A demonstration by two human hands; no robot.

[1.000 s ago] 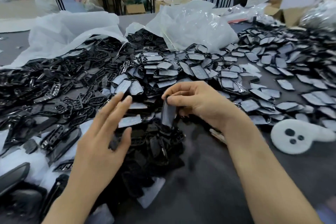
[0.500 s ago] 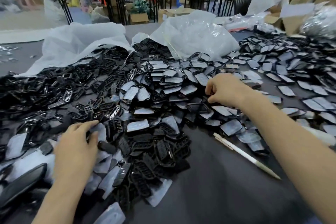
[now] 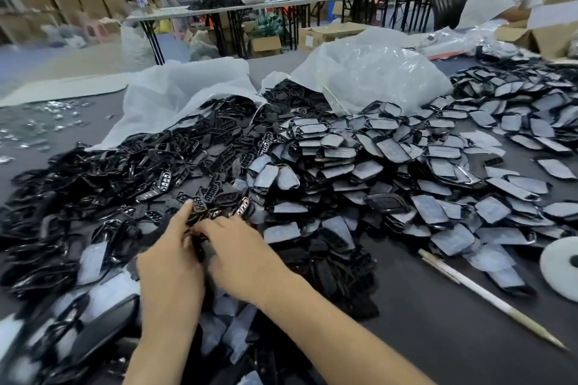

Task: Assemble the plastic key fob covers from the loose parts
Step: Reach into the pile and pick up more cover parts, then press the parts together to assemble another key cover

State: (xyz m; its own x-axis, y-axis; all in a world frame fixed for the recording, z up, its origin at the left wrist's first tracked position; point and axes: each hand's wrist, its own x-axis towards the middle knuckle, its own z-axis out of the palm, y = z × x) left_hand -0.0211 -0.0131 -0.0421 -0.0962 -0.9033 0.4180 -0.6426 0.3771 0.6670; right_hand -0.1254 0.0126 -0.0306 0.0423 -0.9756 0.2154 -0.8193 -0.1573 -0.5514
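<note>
White bags [image 3: 187,97] and a pen [image 3: 488,297] flank the heap of key fob parts [image 3: 312,166] on the bench [image 3: 438,337]. The left hand [image 3: 170,266] lays straight fingers [image 3: 184,212] on the heap. The right hand [image 3: 244,256] curls its fingers into it, grip unclear.

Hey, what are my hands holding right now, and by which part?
Cannot tell for sure. The left hand and right hand meet over a black part in the pile, the hold hidden.
</note>
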